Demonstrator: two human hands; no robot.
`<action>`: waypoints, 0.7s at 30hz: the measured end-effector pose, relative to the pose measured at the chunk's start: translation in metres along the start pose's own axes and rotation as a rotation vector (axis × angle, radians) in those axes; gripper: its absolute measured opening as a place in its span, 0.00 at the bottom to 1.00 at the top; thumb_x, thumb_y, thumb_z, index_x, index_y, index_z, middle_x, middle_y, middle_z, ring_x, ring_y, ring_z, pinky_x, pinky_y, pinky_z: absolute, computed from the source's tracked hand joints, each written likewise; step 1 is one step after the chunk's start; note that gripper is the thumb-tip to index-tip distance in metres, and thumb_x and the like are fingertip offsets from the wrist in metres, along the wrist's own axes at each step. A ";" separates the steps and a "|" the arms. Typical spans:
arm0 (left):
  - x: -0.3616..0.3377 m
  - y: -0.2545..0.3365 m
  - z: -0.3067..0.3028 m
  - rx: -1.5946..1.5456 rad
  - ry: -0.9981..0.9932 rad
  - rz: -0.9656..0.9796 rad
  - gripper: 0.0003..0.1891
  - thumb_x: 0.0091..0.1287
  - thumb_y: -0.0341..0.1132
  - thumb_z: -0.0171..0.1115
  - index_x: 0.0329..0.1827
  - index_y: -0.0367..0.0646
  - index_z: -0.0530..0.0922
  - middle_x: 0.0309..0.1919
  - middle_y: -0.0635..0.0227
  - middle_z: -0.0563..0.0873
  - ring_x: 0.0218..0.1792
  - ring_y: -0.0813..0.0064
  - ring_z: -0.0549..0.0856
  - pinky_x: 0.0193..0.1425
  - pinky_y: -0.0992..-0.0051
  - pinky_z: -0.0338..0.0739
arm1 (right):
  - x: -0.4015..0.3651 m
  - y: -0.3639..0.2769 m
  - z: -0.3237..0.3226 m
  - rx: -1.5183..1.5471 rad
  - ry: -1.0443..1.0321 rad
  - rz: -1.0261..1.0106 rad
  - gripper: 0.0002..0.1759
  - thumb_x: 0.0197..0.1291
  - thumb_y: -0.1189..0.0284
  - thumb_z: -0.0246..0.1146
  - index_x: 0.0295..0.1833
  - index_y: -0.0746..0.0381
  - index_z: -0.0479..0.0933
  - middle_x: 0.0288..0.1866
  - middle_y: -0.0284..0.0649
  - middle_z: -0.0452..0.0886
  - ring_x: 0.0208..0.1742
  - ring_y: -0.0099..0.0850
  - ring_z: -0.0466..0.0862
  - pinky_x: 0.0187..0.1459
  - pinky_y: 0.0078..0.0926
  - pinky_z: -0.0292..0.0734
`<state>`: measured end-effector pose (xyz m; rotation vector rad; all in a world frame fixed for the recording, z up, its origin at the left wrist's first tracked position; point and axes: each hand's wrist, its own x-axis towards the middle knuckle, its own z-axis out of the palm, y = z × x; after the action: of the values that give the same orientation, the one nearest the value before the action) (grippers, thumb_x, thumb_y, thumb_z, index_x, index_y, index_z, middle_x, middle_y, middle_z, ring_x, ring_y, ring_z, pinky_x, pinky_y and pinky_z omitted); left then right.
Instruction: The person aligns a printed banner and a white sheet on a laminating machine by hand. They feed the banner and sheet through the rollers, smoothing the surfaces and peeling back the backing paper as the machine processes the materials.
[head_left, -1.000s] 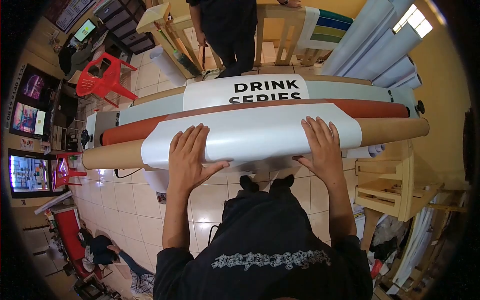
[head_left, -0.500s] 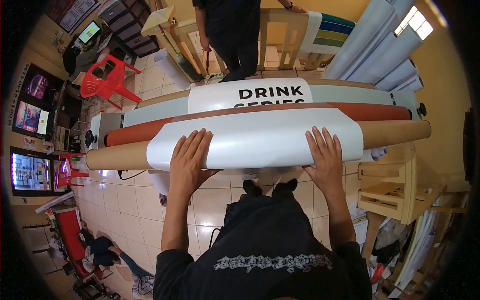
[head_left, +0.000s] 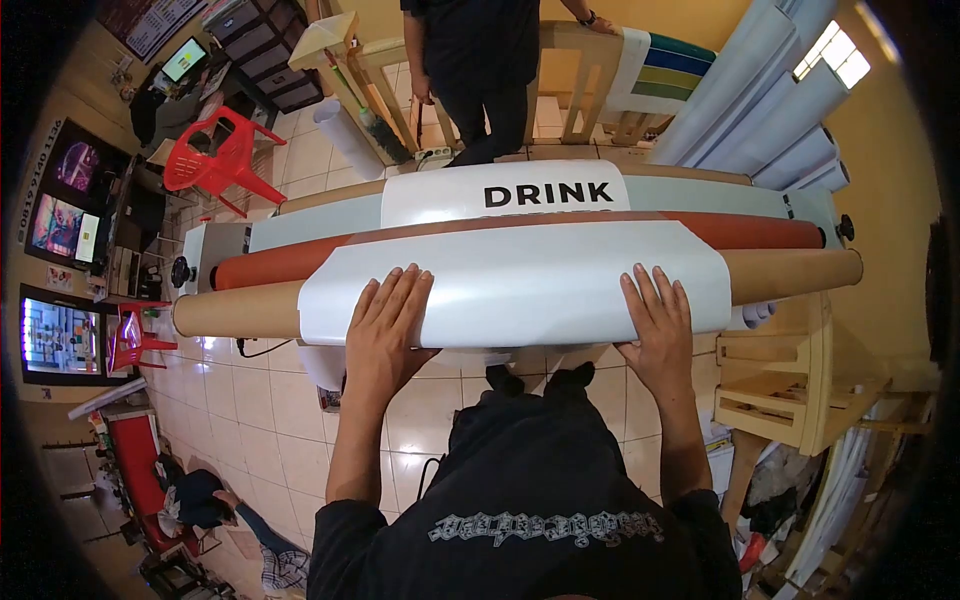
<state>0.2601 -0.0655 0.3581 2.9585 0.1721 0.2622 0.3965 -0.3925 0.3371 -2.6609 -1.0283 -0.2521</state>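
A white glossy sheet (head_left: pixel 520 285) is wrapped over a long brown cardboard tube (head_left: pixel 795 276) in front of me. My left hand (head_left: pixel 388 325) lies on the left part of the sheet, fingers stretched flat and thumb below. On the right part rests my right hand (head_left: pixel 657 322), its fingers also extended against the curve. Neither hand grips anything. Behind the tube runs an orange-red roller (head_left: pixel 755 232) of a laminating machine (head_left: pixel 330 223). A printed sheet (head_left: pixel 430 195) reading "DRINK" lies over the machine; its second line is mostly hidden behind the roller.
Beyond the machine stands a person (head_left: pixel 470 60) in dark clothes beside a wooden railing (head_left: pixel 590 90). Large white rolls (head_left: pixel 740 100) lean at the right. A red plastic chair (head_left: pixel 225 160) stands at the left, and a wooden stand (head_left: pixel 770 390) at the right.
The printed sheet has moved toward me, so its second line is now almost hidden behind the roller. Both hands stay flat on the wrapped sheet. The view has shifted slightly.
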 end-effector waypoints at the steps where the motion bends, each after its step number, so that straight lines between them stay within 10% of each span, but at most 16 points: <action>1: 0.000 0.000 0.000 -0.002 0.001 0.005 0.57 0.32 0.36 0.86 0.74 0.52 0.67 0.71 0.66 0.74 0.73 0.65 0.71 0.79 0.59 0.62 | 0.000 0.000 -0.001 0.004 -0.004 -0.003 0.54 0.36 0.70 0.80 0.75 0.53 0.66 0.76 0.40 0.68 0.77 0.44 0.65 0.77 0.52 0.56; 21: -0.015 0.005 -0.003 0.009 0.018 -0.019 0.54 0.32 0.36 0.86 0.72 0.53 0.71 0.70 0.67 0.76 0.72 0.66 0.73 0.78 0.60 0.65 | -0.016 -0.008 -0.013 0.014 -0.027 -0.014 0.53 0.34 0.75 0.79 0.73 0.52 0.68 0.76 0.40 0.69 0.76 0.45 0.67 0.75 0.52 0.62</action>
<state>0.2457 -0.0720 0.3599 2.9624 0.2048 0.2864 0.3787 -0.4014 0.3467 -2.6527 -1.0536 -0.2120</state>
